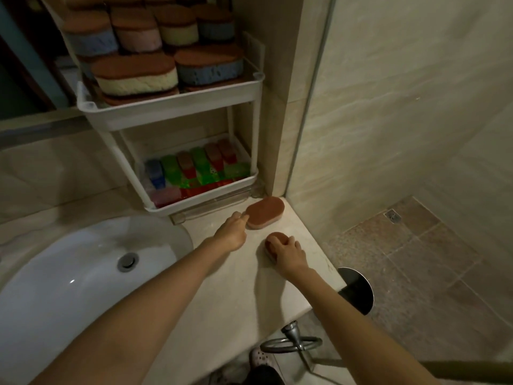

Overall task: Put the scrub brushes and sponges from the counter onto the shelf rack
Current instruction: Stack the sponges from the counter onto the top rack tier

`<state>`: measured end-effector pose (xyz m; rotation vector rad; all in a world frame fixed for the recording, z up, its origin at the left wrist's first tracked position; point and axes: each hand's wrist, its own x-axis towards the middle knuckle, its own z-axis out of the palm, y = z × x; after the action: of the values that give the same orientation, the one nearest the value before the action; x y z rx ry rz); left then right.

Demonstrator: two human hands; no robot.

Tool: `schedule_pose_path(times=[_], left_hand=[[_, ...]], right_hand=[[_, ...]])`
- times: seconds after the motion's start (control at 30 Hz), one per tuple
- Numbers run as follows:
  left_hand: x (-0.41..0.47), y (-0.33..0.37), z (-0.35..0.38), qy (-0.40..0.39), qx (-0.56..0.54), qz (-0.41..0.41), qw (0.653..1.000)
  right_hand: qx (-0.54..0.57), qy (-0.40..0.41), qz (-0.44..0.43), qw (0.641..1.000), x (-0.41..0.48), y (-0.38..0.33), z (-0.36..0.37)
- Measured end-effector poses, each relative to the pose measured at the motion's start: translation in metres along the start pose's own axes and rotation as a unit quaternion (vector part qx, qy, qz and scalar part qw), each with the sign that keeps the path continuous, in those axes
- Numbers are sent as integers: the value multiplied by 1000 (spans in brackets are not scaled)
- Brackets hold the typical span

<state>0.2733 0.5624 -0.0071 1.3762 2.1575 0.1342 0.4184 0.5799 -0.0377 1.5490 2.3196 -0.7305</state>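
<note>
Two sponges lie on the counter (233,298). The farther one (266,212) is oval with a brown scouring top and pink base, just below the rack. My left hand (231,233) touches its left end with the fingertips and does not grip it. My right hand (290,255) is closed over the nearer brown-topped sponge (273,243), which still rests on the counter. The white shelf rack (166,105) holds several brown-topped sponges on its upper tier and several coloured scrub brushes (194,170) on its lower tier.
A white sink basin (69,276) with a metal drain lies left of the counter. A tiled wall and a glass partition (311,107) stand to the right, with the shower floor beyond. A metal towel ring (294,343) hangs below the counter's front edge.
</note>
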Motion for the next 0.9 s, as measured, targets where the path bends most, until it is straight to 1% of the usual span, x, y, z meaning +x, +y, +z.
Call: schedule_pose_path(times=[0.07,0.2,0.27,0.33,0.5,0.57,0.63,0.7,0.8,0.9], left_hand=[[9,7,1,-6,26,14,1000],[24,14,10,-22,79,67,994],[28,11,15,-29,92,68,993],[29,5,21,-17,102,59,993],[22,-11,28,37,182,85,979],[22,-16,26,42,203,97,974],[20,-14,24,31,217,108,970],[17,-9,22,25,201,104,974],[8,-8,23,29,144,58,987],[-3,-13,25,-2,102,28,994]], right_hand=[[7,7,-12,1000,7,4,-1],[12,24,-37,999,17,9,-2],[8,35,-44,998,20,11,-2],[6,40,-49,998,22,12,0],[27,51,-64,996,17,18,1],[29,49,-70,996,13,20,1],[24,44,-74,996,9,20,2],[12,36,-73,997,5,21,2],[-5,22,-67,997,2,21,1],[12,13,-65,998,-1,20,0]])
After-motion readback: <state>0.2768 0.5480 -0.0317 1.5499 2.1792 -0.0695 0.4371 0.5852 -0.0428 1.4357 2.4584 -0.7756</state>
